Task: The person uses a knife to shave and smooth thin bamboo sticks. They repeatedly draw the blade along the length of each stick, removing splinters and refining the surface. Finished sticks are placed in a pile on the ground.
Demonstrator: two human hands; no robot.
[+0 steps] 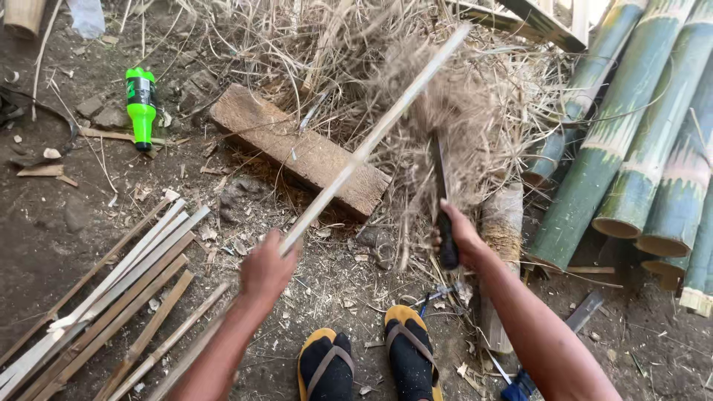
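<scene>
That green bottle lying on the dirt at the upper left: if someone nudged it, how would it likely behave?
The green bottle lies on its side, so a sideways nudge would probably roll it, though the rough dirt and the stones beside it may stop it soon. It looks like thin plastic, so likely light and easy to shift. Whether it holds liquid cannot be told.

Two hands show: the left hand [266,269] holds one long thin stick [375,136], and the right hand [460,234] holds one dark knife [441,194]. Below the hands are two feet in two yellow sandals [410,349]. Far left of the left hand lies one green bottle [140,104]. Between the hands, farther up, lies one flat wooden block [297,148]. Right of the right hand lie about five thick green bamboo poles [639,148]. Beside the left hand lies a pile of about eight flat strips [119,297].
</scene>
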